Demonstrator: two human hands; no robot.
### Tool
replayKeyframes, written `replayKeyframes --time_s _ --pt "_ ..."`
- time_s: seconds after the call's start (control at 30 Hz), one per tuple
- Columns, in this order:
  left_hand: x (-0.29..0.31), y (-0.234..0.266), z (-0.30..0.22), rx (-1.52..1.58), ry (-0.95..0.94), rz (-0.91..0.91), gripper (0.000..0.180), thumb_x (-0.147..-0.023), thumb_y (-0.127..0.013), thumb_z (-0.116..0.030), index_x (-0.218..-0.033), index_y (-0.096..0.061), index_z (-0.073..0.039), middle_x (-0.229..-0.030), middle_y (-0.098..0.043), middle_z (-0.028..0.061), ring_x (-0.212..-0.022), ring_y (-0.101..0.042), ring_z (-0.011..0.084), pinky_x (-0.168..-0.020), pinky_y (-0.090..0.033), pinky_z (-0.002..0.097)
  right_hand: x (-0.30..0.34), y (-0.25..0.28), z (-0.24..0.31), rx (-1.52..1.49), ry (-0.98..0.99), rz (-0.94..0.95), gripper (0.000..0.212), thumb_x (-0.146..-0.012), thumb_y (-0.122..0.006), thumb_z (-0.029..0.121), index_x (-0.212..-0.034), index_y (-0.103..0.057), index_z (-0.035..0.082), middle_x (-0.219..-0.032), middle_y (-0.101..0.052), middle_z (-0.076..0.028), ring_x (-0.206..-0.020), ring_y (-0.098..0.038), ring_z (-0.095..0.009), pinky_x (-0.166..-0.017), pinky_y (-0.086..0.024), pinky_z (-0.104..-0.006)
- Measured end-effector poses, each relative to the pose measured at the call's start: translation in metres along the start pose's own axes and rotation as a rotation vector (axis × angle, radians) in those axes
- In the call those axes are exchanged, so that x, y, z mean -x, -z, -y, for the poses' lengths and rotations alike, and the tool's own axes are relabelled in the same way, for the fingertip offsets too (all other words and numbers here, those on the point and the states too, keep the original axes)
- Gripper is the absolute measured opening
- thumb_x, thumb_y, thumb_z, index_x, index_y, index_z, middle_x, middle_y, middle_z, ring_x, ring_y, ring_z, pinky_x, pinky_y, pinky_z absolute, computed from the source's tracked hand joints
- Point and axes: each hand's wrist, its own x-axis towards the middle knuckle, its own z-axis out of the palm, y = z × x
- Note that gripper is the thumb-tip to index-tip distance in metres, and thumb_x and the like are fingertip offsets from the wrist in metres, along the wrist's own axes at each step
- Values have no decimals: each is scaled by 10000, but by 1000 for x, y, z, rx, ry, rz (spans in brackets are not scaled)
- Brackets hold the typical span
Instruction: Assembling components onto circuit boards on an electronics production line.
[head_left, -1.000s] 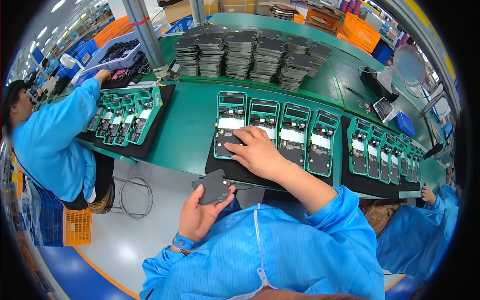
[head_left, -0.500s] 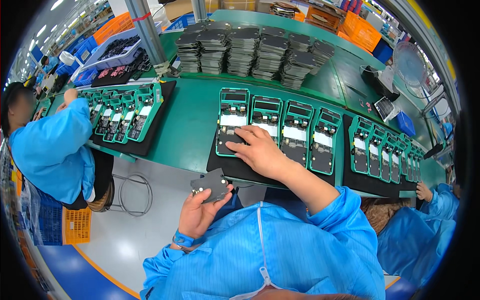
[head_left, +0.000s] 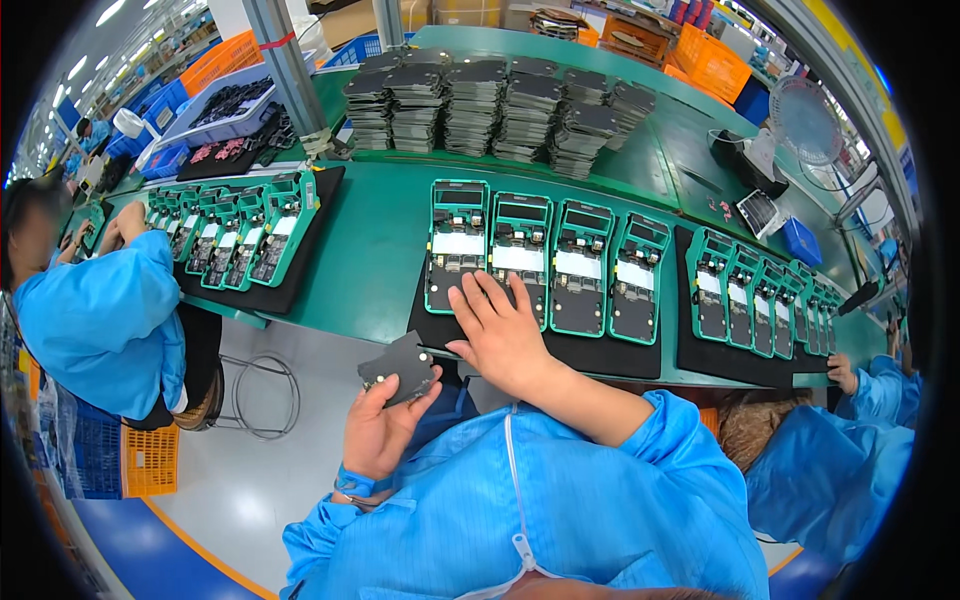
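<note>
My left hand (head_left: 376, 425) grips a dark grey flat plate (head_left: 396, 366) with pale round spots, held out in front of the table edge. Whether it is one plate or a few together I cannot tell. With fingers spread, my right hand (head_left: 498, 335) rests over the lower part of the leftmost green-framed device housing (head_left: 457, 240) and reaches onto the second housing (head_left: 520, 235). Its palm hides part of their dark lower panels. To their right lie a third housing (head_left: 581, 255) and a fourth (head_left: 638, 270), both with dark plates in their lower halves.
Tall stacks of dark plates (head_left: 475, 110) stand behind the housings. A black mat (head_left: 440, 325) lies beneath my row. More housings (head_left: 740, 300) line the right side. A co-worker (head_left: 95, 320) sits at the left by another row; a co-worker's hand (head_left: 843, 373) is at the right.
My right hand has slid slightly left and down, its fingers now straighter and flatter over the leftmost housings. My left hand still holds the plate; the whole view has shifted a little.
</note>
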Motion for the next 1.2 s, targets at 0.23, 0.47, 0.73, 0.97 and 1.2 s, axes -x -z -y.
replayKeyframes --time_s 0.23,0.47,0.73,0.97,1.2 --pt "-12 -6 -21 -14 -137 43 365 -932 -464 -88 -1265 -449 61 -1205 -561 218 -1137 -549 365 -992 -447 477 7 10 11 -19 -72 33 764 -756 -674 482 -1338 -456 36 -1385 -423 -176 -1317 -325 -361 -1084 -185 -583" --pt "-58 -1 -43 -153 -228 3 368 -933 -489 -98 -1272 -452 38 -1244 -544 177 -1168 -523 360 -983 -441 444 34 13 14 -224 -89 -173 558 -743 -716 225 -1244 -528 65 -1292 -463 -165 -1227 -392 -369 -1023 -297 -543" --pt "-99 -5 -43 -230 -116 -24 337 -923 -511 -92 -1243 -467 5 -1229 -556 172 -1124 -552 348 -988 -416 450 82 23 -3 -421 -141 -234 391 -709 -698 85 -1081 -586 36 -1111 -507 -128 -992 -489 -310 -814 -411 -414" --pt "-102 6 -35 -217 -172 -53 289 -925 -502 -76 -1198 -483 16 -1189 -575 159 -1107 -558 295 -945 -460 411 94 10 -9 -327 -121 -202 434 -672 -687 67 -1090 -577 33 -1141 -506 -124 -1020 -493 -317 -836 -417 -428" --pt "-105 -11 -35 -254 -209 -93 257 -915 -517 -58 -1163 -491 3 -1163 -577 138 -1080 -567 268 -956 -449 413 89 10 -17 -279 -100 -249 431 -653 -692 55 -1070 -584 45 -1111 -523 -106 -982 -510 -294 -822 -411 -418"
